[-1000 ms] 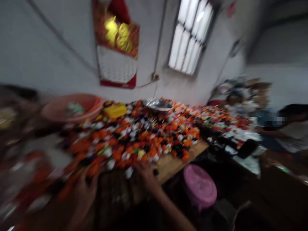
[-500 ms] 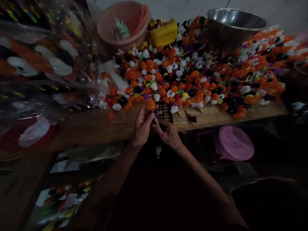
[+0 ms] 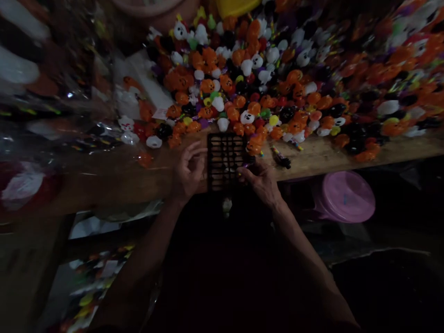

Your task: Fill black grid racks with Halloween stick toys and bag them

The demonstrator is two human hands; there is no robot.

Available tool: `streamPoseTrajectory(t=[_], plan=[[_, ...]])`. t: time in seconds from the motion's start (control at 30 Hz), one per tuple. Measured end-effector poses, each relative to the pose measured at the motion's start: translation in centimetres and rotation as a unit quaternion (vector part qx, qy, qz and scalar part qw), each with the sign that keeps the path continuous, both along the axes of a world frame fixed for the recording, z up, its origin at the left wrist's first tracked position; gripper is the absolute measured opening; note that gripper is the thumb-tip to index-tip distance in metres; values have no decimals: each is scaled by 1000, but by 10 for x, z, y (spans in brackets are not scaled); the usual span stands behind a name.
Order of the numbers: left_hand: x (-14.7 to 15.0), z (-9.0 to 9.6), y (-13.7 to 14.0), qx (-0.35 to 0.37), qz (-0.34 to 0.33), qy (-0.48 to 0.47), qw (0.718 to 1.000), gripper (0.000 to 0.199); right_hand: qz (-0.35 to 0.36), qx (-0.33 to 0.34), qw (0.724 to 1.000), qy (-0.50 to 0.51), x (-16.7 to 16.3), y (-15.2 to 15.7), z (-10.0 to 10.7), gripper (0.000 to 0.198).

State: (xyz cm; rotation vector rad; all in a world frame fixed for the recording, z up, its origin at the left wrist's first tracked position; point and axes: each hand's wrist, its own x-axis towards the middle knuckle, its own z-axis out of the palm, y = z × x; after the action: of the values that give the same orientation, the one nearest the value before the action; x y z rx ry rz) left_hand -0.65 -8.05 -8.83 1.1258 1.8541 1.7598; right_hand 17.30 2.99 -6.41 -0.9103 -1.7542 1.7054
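My left hand (image 3: 189, 172) is open, its fingers apart and slightly curled, just left of a black plastic grid (image 3: 209, 164) at the front edge of the wooden table. It holds nothing that I can see. My right hand (image 3: 261, 181) pinches the lower end of an orange pumpkin-topped stick (image 3: 255, 145) at the grid's right side. The stick's purple part shows between the fingers and the pumpkin head, and its tip looks yellow. Part of the stick is hidden by my fingers.
Beyond the grid lies a heap of small figure-topped sticks (image 3: 247, 116) in orange, white and black. A black-topped stick (image 3: 280, 158) lies right of my right hand. Clear plastic bags (image 3: 69, 111) stand left. A pink lidded bucket (image 3: 348, 196) sits below the table.
The orange pumpkin-topped stick has passed from between both hands to my right hand alone. My hands have moved apart, uncovering the grid. The view has tilted down and come closer.
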Motion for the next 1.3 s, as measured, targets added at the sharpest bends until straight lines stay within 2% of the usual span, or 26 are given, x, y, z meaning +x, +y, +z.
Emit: streamPoseTrajectory(t=[0.1, 0.2, 0.3, 0.43, 0.53, 0.63, 0.77, 0.9, 1.0, 1.1, 1.2, 1.3], plan=[[-10, -11, 2, -74, 24, 178, 981, 38, -18, 115, 993, -27, -10, 7, -4, 29], [-14, -13, 12, -88, 11, 286, 954, 26, -32, 185, 980, -59, -21, 12, -2, 25], [-12, -10, 17, -100, -14, 336, 936, 15, -43, 190, 979, -68, -24, 16, -2, 25], [5, -10, 4, -127, -23, 373, 919, 12, -48, 138, 988, -51, -22, 18, -8, 29], [21, -9, -12, -94, 0, 377, 922, 8, -46, 88, 994, -40, -30, 16, -9, 36], [22, -5, -16, -79, 4, 336, 939, 16, -19, 59, 998, -20, -44, 16, -7, 38], [-7, -6, 5, -81, 30, 295, 952, 24, 8, 43, 999, -1, -57, 17, -8, 43], [-33, -20, 23, -104, -3, 292, 951, 16, 18, 14, 1000, -1, -58, 19, -10, 45], [-36, -26, 20, -105, 13, 280, 954, 17, -3, 40, 999, -3, -59, 18, -11, 40], [-34, -25, 15, -126, 21, 270, 954, 16, -45, 88, 995, 18, -68, 16, -11, 33], [-35, -19, 15, -141, 21, 261, 955, 17, -39, 91, 995, 24, -83, 15, -12, 30], [-36, -16, 17, -128, 12, 255, 958, 17, -35, 89, 995, 20, -94, 15, -14, 33]])
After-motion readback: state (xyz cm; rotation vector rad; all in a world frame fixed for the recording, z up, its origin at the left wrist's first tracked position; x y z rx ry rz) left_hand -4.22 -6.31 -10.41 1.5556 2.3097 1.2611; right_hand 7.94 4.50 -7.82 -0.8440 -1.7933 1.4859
